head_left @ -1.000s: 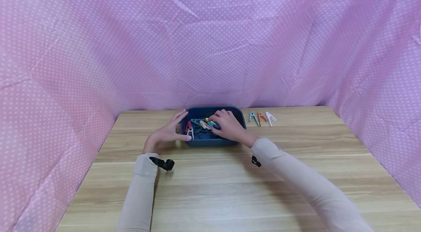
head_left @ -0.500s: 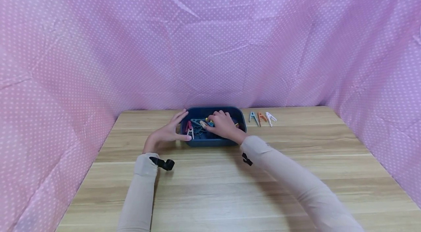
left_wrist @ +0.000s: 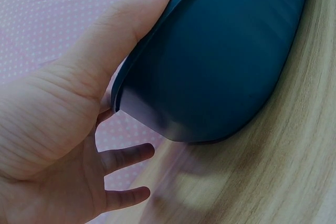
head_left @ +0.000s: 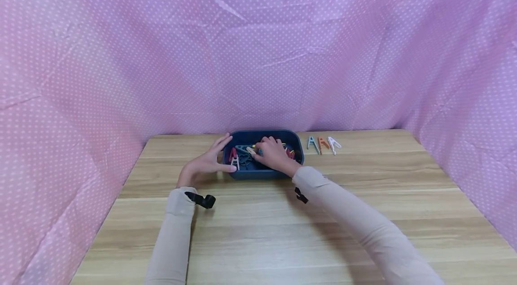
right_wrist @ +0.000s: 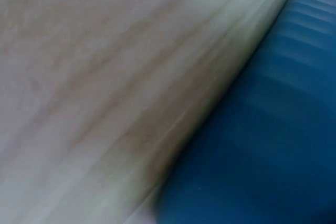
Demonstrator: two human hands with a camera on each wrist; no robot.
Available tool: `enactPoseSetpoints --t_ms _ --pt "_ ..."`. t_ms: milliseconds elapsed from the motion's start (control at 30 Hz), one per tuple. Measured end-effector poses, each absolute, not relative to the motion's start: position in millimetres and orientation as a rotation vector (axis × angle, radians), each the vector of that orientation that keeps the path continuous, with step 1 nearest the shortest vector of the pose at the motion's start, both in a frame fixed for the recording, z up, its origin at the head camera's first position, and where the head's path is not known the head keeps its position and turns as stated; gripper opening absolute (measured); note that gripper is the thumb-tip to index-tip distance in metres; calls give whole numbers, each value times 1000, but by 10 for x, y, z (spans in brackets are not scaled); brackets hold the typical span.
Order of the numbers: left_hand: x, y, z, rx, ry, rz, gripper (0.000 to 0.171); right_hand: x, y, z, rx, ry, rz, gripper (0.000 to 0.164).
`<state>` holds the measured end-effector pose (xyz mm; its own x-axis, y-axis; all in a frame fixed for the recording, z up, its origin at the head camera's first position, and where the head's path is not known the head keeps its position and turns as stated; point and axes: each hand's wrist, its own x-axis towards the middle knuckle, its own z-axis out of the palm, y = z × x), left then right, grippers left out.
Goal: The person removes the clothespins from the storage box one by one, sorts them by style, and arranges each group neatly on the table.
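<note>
In the head view, a dark blue plastic bin (head_left: 258, 175) at the table's far side contains several clothespins. My left hand (head_left: 206, 162) spans the bin's left end, its thumb on the rim and its fingers extended towards the back corner. The left wrist view has the thumb (left_wrist: 123, 27) lying along the rim, two straight fingers apart from the wall. My right hand (head_left: 273, 155) reaches down into the bin, fingertips hidden among the clothespins, beside a beige clothespin (head_left: 251, 151). A red clothespin (head_left: 233, 155) and a white clothespin (head_left: 235, 163) lie at the left end.
Right of the bin, a light blue clothespin (head_left: 313, 144), an orange clothespin (head_left: 322, 144) and a white clothespin (head_left: 333, 144) lie in a row on the wooden table (head_left: 258, 231). A pink dotted curtain (head_left: 258, 51) hangs close behind the table.
My right hand has shifted left inside the bin, over the clothespins in the middle. Red and yellow clothespins now show to its right. My left hand keeps its place on the bin.
</note>
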<state>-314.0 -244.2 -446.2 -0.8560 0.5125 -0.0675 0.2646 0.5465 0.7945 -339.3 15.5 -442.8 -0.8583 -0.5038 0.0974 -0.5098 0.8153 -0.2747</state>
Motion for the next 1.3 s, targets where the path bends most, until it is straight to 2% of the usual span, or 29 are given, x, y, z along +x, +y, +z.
enactPoseSetpoints --t_ms 467,600,833,933,1300 --pt "-3153 -2446 -4463 647 2495 1216 105 -3357 300 -4386 842 -2992 431 12" --pt "-3148 -2448 -4466 648 2497 1209 105 -3355 336 -4397 829 -3002 394 16" --pt "-3139 -2446 -4476 642 2487 1211 105 -3351 373 -4408 801 -3007 410 37" --pt "-3137 -2445 -4477 641 2488 1211 105 -3351 374 -4410 795 -3007 432 41" --pt "-3133 -2446 -4465 654 2498 1193 105 -3367 369 -4424 891 -2900 433 29"
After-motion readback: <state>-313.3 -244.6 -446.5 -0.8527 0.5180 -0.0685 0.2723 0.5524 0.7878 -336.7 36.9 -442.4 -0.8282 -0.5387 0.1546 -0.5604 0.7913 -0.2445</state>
